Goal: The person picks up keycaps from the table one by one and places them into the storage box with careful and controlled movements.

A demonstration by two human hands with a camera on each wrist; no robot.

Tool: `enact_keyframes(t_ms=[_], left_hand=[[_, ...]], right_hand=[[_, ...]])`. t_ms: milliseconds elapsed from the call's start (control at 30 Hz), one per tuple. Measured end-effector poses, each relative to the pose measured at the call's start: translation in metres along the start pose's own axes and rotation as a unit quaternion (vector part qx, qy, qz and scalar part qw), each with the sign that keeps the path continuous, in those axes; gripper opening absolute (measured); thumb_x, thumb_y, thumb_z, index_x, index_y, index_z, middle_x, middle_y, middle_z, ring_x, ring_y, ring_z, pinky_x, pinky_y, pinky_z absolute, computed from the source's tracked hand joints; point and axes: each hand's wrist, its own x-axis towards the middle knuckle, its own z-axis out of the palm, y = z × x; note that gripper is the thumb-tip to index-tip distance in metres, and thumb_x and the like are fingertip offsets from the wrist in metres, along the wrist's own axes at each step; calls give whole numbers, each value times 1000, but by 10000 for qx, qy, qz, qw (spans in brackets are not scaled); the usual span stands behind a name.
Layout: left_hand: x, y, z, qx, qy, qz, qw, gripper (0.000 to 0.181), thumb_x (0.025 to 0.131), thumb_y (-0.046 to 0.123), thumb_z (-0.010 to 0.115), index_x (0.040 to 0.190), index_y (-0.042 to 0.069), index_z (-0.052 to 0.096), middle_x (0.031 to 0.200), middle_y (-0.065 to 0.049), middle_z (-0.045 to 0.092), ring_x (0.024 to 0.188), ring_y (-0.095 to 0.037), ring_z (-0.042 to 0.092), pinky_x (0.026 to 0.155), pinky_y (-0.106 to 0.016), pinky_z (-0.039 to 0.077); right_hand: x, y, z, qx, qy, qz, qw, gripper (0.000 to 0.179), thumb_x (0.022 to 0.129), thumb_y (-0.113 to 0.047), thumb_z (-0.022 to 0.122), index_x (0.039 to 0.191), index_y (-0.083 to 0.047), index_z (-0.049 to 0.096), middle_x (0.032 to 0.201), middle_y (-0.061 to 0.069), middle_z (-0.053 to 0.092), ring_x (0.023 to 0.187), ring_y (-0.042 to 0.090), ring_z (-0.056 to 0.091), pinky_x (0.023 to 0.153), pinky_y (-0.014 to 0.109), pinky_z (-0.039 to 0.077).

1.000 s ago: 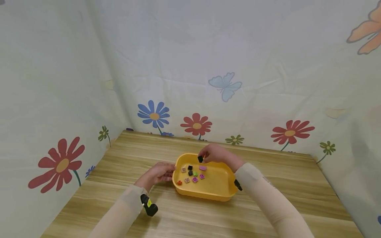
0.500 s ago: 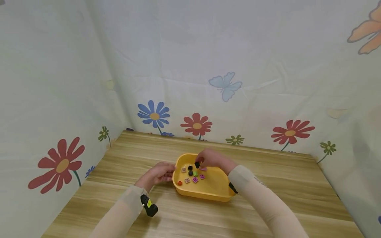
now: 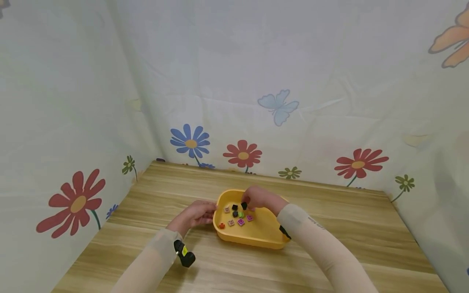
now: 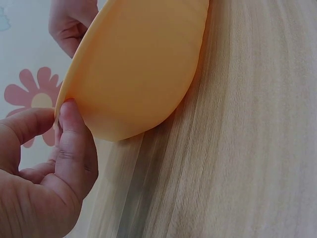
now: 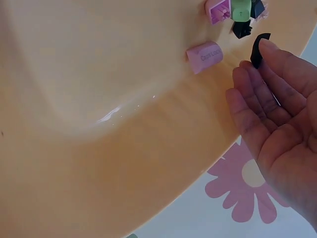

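A yellow plastic tray (image 3: 253,241) rests on the table. My left hand (image 3: 196,212) pinches its left rim between thumb and fingers; the left wrist view shows the thumb (image 4: 72,144) pressed against the tray's outer wall. Low inside the tray, my right hand (image 3: 258,197) pinches a curved black keycap (image 5: 258,50) by its edge. Just beside that hand lies a pink Caps Lock keycap (image 5: 205,57), largely hidden in the head view. Nearby are a green keycap (image 5: 241,10), a black keycap (image 5: 241,29) and a magenta keycap (image 5: 218,11).
More keycaps lie in the tray's left half, among them a red one (image 3: 222,225) and a pale one (image 3: 231,223). The wooden table (image 3: 176,179) is bounded by a flower-printed curtain (image 3: 307,134) at the back and sides.
My right hand has come down and slightly left into the tray with the black keycap, covering most of the pink keycap. My left hand stays on the rim.
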Motion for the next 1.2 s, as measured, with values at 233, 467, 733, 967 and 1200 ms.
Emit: enact_keyframes(t_ms=[233, 467, 733, 967, 1200], left_hand=[[1, -1, -1, -11, -3, 28, 10000, 48, 103, 10, 55, 146, -11, 47, 90, -1, 69, 73, -7, 64, 62, -17, 58], [2, -3, -1, 73, 25, 52, 10000, 48, 103, 11, 56, 144, -12, 48, 90, -1, 69, 73, -8, 65, 63, -18, 59], [1, -1, 0, 89, 42, 51, 9999, 48, 102, 11, 57, 143, -12, 49, 89, -1, 68, 73, -8, 64, 63, -18, 59], [1, 2, -1, 58, 84, 0, 9999, 47, 103, 12, 57, 143, -11, 49, 89, -1, 69, 73, -8, 65, 63, -18, 59], [1, 0, -1, 69, 70, -46, 9999, 48, 103, 12, 56, 144, -10, 48, 89, -1, 69, 73, -7, 65, 63, -18, 59]], right_hand=[[4, -1, 4, -215, 2, 178, 9996, 32, 85, 7, 73, 114, -5, 76, 101, 9, 75, 84, 16, 57, 90, 35, 60], [9, -4, 14, -496, -86, 309, 9983, 27, 86, 3, 75, 111, -6, 77, 101, 8, 74, 84, 16, 57, 90, 36, 60], [15, 1, 23, -528, -138, 417, 9976, 27, 86, 2, 75, 111, -8, 77, 103, 7, 74, 84, 16, 59, 91, 36, 60], [18, 5, 23, -461, -91, 309, 9984, 27, 85, 4, 74, 110, -6, 78, 109, 9, 75, 85, 16, 59, 92, 37, 60], [18, 7, 27, -370, -79, 362, 9986, 27, 86, 3, 73, 110, -6, 78, 107, 8, 75, 83, 15, 57, 89, 34, 59]])
